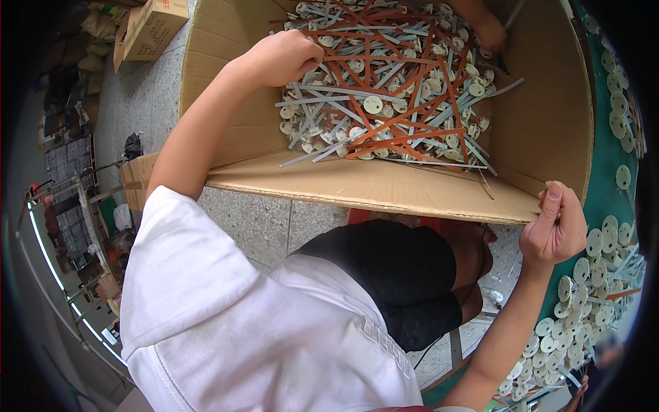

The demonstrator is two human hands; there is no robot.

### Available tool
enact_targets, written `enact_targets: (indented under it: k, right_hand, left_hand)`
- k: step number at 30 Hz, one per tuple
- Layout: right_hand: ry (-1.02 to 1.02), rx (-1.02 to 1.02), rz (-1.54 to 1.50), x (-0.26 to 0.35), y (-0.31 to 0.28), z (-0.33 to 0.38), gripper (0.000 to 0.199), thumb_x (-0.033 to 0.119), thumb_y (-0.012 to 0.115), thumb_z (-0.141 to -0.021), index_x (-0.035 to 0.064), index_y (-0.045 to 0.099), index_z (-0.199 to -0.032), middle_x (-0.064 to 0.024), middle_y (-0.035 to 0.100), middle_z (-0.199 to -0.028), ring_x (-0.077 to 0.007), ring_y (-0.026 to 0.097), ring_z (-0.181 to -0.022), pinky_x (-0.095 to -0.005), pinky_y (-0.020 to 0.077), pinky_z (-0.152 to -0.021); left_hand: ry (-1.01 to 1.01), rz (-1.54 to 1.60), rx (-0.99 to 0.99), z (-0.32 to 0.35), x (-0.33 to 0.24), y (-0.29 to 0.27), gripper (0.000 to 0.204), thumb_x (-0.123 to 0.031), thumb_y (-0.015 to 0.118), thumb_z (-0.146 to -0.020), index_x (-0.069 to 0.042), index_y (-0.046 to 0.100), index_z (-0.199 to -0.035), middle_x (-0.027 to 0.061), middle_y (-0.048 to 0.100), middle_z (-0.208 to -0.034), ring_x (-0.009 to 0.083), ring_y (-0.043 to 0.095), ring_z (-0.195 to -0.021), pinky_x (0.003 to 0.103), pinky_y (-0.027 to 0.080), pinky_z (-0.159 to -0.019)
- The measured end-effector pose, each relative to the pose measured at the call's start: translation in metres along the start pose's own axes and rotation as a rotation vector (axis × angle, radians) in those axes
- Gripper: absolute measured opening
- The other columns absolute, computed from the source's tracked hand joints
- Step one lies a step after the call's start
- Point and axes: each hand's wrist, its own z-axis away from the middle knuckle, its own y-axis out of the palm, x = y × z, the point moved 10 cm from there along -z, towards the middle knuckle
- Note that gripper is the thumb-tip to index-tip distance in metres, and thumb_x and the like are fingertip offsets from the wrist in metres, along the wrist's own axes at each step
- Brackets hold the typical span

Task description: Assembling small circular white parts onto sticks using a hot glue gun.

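A large cardboard box [384,189] stands open in front of me. It holds a tangle of orange strips [384,60], pale grey strips [326,89] and round cream discs with small holes [373,104]. My left hand [292,58] is over the box's left part, its fingers curled closed at the edge of the pile. Whatever those fingers hold, if anything, is hidden. At the near right corner, my right hand [555,225] pinches the box's rim between thumb and bent fingers.
Another person's hand [489,33] reaches into the box at the far right. Along the right runs a green table [604,182] bearing many cream discs [580,299] and strips. A second cardboard box [154,31] sits on the speckled floor at the far left, with metal shelving [86,199] beyond.
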Motion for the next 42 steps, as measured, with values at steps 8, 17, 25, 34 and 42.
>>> enact_targets:
  k: [8,17,25,34,42]
  right_hand:
    - [0.048,0.011,0.059,-0.006,0.000,0.005,0.010,0.000,0.062,-0.090,-0.0076,0.064,-0.083,-0.0100,0.060,-0.065,-0.0166,0.053,-0.055,-0.0258,0.0398,-0.050]
    - [0.103,0.044,0.083,-0.018,0.000,0.010,0.012,0.002,0.062,-0.092,-0.0062,0.067,-0.086,-0.0095,0.063,-0.068,-0.0146,0.057,-0.058,-0.0243,0.0414,-0.052]
    - [0.068,0.071,0.106,-0.013,-0.002,0.008,0.010,0.001,0.063,-0.091,-0.0070,0.066,-0.086,-0.0099,0.064,-0.070,-0.0149,0.058,-0.059,-0.0248,0.0418,-0.052]
    - [0.047,0.075,0.109,-0.009,0.001,0.007,0.008,-0.002,0.063,-0.090,-0.0082,0.065,-0.086,-0.0090,0.062,-0.068,-0.0136,0.052,-0.057,-0.0232,0.0386,-0.050]
    - [0.005,0.038,0.080,-0.007,0.001,0.006,0.006,-0.005,0.063,-0.089,-0.0094,0.063,-0.085,-0.0090,0.060,-0.069,-0.0126,0.048,-0.058,-0.0226,0.0384,-0.052]
  left_hand:
    - [0.031,-0.030,0.039,-0.002,0.005,0.011,0.008,-0.006,0.059,-0.082,-0.004,0.066,-0.081,0.0145,0.066,-0.074,0.0353,0.063,-0.074,0.046,0.051,-0.069]
    - [-0.143,-0.202,0.494,0.014,0.022,0.119,0.021,-0.019,0.057,-0.084,-0.003,0.070,-0.087,0.0177,0.069,-0.090,0.0390,0.067,-0.087,0.047,0.055,-0.075]
    - [0.022,-0.142,0.842,0.065,0.041,0.235,0.028,-0.015,0.064,-0.079,-0.003,0.067,-0.104,0.0165,0.068,-0.101,0.0368,0.064,-0.100,0.047,0.053,-0.083]
    - [-0.096,-0.079,0.590,0.055,0.047,0.217,0.026,-0.017,0.068,-0.073,-0.007,0.069,-0.097,0.0166,0.068,-0.098,0.0350,0.066,-0.095,0.047,0.054,-0.080]
    - [0.350,-0.026,0.591,0.079,-0.005,0.244,0.017,-0.027,0.066,-0.074,-0.011,0.071,-0.077,0.0150,0.068,-0.076,0.0381,0.066,-0.077,0.050,0.053,-0.067]
